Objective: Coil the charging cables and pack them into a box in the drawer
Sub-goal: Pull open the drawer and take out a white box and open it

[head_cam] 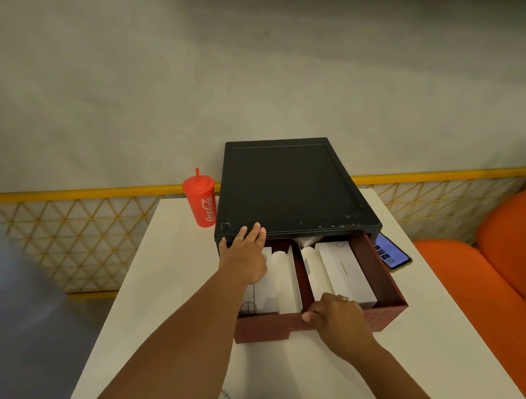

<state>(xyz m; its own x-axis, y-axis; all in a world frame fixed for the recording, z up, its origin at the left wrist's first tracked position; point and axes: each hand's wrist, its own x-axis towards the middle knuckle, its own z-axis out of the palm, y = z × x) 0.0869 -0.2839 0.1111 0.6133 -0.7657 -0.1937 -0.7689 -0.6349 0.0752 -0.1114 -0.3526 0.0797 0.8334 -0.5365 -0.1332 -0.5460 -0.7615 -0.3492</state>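
Note:
A black drawer case [288,186] stands on a white table [157,292]. Its dark red drawer [387,293] is pulled out toward me. Inside lie several long white boxes [344,271], split by a middle divider. A thin dark cable [248,306] shows at the drawer's near left corner. My left hand [247,253] rests with straight fingers on the case's front left edge. My right hand [334,316] grips the drawer's front wall near its middle, fingers curled over the rim.
A red Coca-Cola cup [201,201] with lid and straw stands left of the case. A lit phone [392,253] lies on the table right of the drawer. Orange seats [496,265] sit at the right. A yellow lattice rail [77,223] runs behind the table.

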